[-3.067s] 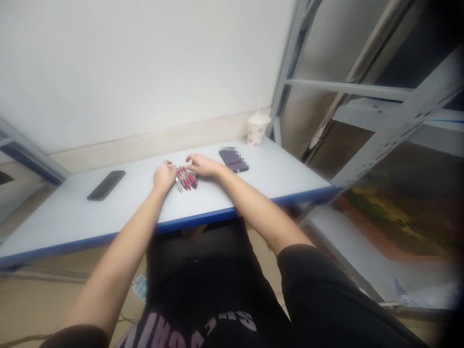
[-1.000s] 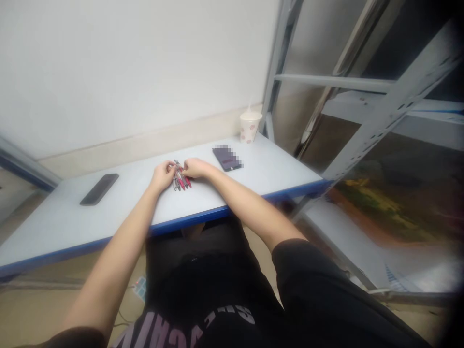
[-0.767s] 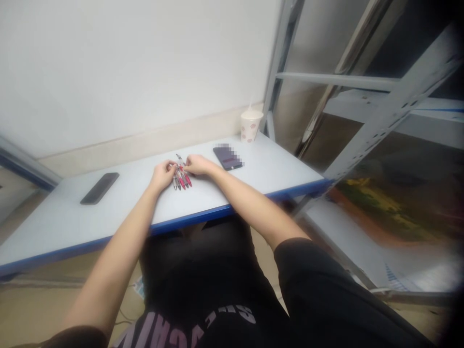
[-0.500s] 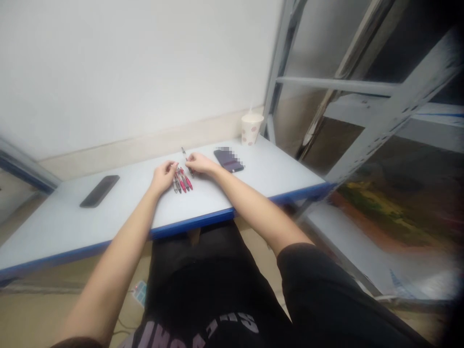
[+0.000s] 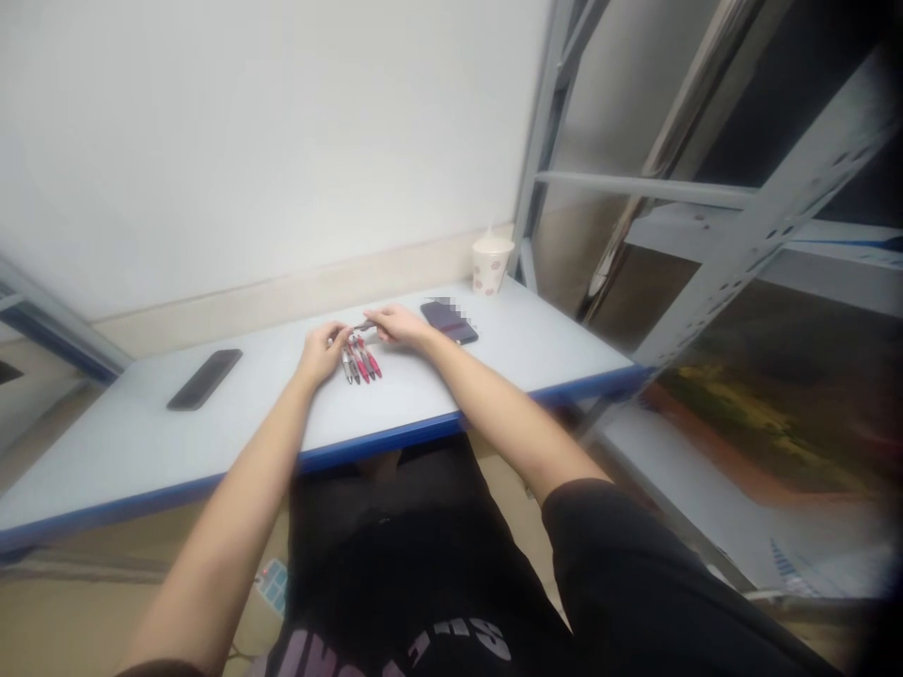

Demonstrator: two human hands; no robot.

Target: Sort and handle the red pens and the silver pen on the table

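Between my two hands a dark pen [image 5: 364, 326] is held almost level, just above the table. My right hand [image 5: 399, 324] pinches its right end. My left hand [image 5: 324, 352] has its thumb and fingers closed at the other end, partly hiding the tip. Right below, several pens [image 5: 362, 362] lie side by side on the table, some red and some grey or black. Their far ends are partly covered by my left fingers.
A phone [image 5: 204, 379] lies on the white, blue-edged table [image 5: 268, 423] at left. Another dark phone [image 5: 450, 322] lies right of my right hand, with a lidded paper cup [image 5: 490, 263] behind it. Metal shelving [image 5: 748, 244] stands at right; a wall backs the table.
My right hand has turned the pen from steeply slanted to nearly level and brought it to my left fingers. The view has shifted slightly; the row of pens stays on the table.
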